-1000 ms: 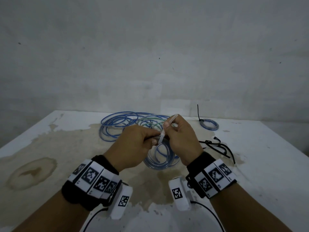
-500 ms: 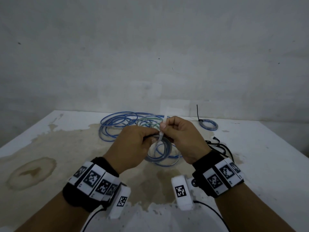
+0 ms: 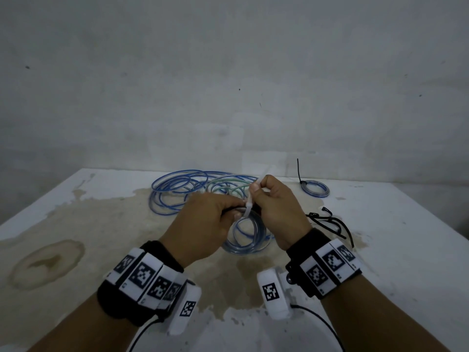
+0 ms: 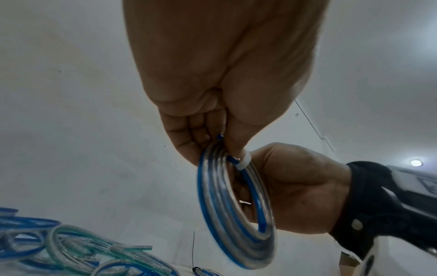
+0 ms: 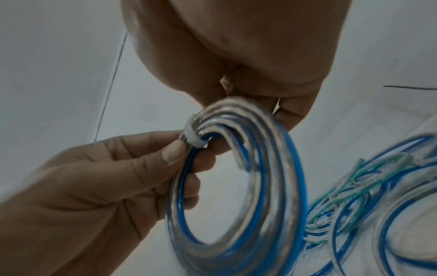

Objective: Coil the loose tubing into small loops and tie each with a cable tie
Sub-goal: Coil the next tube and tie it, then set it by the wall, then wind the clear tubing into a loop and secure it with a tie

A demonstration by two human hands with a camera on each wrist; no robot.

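Blue loose tubing [image 3: 177, 191] lies on the table [image 3: 396, 250] at the far left. Nearer, the left hand [image 3: 203, 224] pinches a small coil [image 3: 247, 237] above the table; the right hand [image 3: 276, 209] pinches its white tie [image 3: 250, 199].

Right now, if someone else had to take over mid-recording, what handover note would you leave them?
Left hand: grips the small blue-striped coil beside the tie, above the table.
Right hand: pinches the tail of the white cable tie, which is wrapped round the coil.
Done: one small coil with a black cable tie lies at the far right.
Left: cinch this tie if it is not yet snug, then coil and tie the loose blue and green tubing at the back. Spare black cable ties lie to the right.
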